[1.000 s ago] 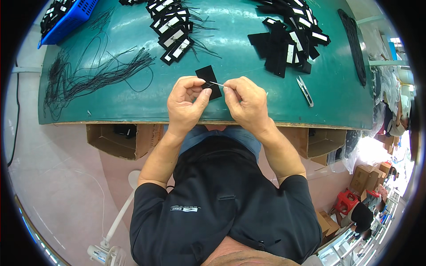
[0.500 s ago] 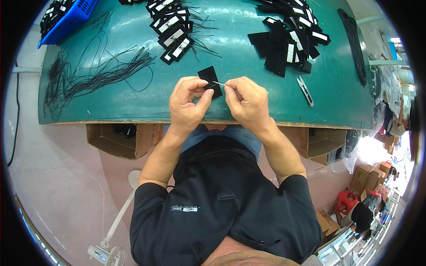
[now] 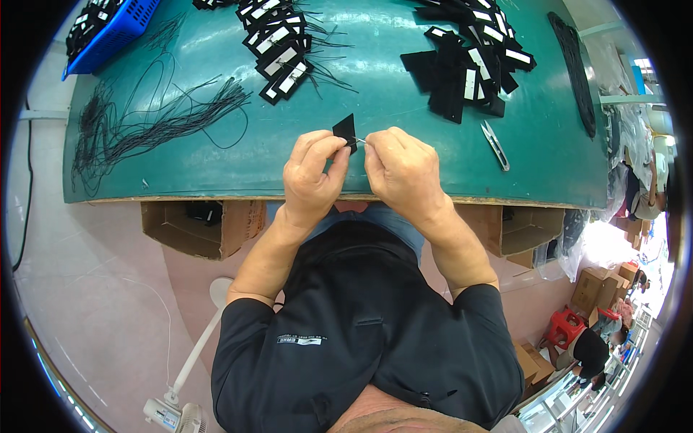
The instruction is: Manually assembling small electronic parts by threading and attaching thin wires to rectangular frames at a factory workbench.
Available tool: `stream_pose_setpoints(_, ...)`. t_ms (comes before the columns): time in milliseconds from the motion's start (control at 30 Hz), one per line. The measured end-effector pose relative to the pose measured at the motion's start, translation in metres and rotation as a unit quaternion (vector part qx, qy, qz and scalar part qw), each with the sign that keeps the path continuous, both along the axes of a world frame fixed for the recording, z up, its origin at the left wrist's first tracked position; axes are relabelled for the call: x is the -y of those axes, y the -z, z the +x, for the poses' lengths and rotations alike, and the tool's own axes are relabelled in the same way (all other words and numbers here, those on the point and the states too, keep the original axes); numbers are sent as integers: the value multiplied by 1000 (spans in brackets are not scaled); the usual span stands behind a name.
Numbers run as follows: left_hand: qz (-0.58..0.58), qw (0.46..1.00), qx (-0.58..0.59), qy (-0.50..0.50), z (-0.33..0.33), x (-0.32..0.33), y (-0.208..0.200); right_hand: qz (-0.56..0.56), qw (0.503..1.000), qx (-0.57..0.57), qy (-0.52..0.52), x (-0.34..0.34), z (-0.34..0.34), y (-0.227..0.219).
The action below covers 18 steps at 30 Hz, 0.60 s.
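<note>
Near edge of the surface [image 3: 520, 184], centre: our left hand [image 3: 313, 175] pinches a flat black piece [image 3: 345, 128] between fingers, tilted up, seemingly to steady it; our right hand [image 3: 404, 170] pinches a thin metallic tool [image 3: 362, 141] at its right side. Snips [image 3: 496, 146] right, probably for easy reach; black cords [image 3: 166, 124] left. Farther, white-labelled pieces [image 3: 281, 60] left, a similar heap [image 3: 473, 81] right.

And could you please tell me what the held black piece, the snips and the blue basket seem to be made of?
Black piece: matte card or stiff fabric, judging by its straight edges; can't tell which.
Snips: probably metal, given their pale silvery shine.
Blue basket: likely smooth plastic, with even colour and slotted walls.
</note>
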State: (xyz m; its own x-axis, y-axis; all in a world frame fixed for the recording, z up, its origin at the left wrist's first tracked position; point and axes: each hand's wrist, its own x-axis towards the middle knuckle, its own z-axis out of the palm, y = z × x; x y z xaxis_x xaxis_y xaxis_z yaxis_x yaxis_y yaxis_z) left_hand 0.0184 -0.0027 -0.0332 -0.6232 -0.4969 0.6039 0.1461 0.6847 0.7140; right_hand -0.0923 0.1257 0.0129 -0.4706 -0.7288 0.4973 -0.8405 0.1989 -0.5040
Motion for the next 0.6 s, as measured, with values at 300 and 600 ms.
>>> stream_pose_setpoints(300, 78, 997, -3, 0, 0, -1, -1, -42, 999, 22, -1, 0, 2, -1)
stream_pose_setpoints(600, -5, 1000, -5, 14, 1, 1, 1, -95, 994, 38, -35, 8, 1, 15)
